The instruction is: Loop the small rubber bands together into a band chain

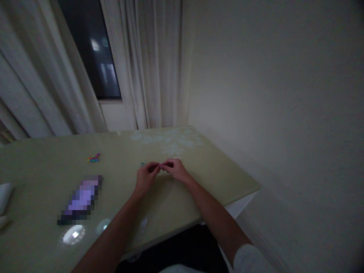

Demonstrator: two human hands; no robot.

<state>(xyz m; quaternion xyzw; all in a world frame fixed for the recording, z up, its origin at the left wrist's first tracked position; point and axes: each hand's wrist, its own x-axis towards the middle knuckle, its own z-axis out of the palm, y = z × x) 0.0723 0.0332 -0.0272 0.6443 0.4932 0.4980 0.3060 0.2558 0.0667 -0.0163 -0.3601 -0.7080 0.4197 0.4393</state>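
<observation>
Over the table, my left hand (147, 176) and my right hand (176, 169) meet at the fingertips, both closed in a pinch. A pinkish spot shows where the fingers come together, too small to name; it may be a tiny object or only a fingertip. Just behind my left hand lies a small green item (142, 164). Small whitish pieces (176, 157) sit beyond my right hand, partly hidden by it. Farther left on the table is a little cluster of bright multicoloured pieces (93, 157).
The pale glossy table (119, 151) has its right edge near the wall (270, 94). A pixelated dark, flat object with a purple face (82, 197) lies left of my arms. White items (4, 197) stand at the far left. Curtains (159, 68) hang behind.
</observation>
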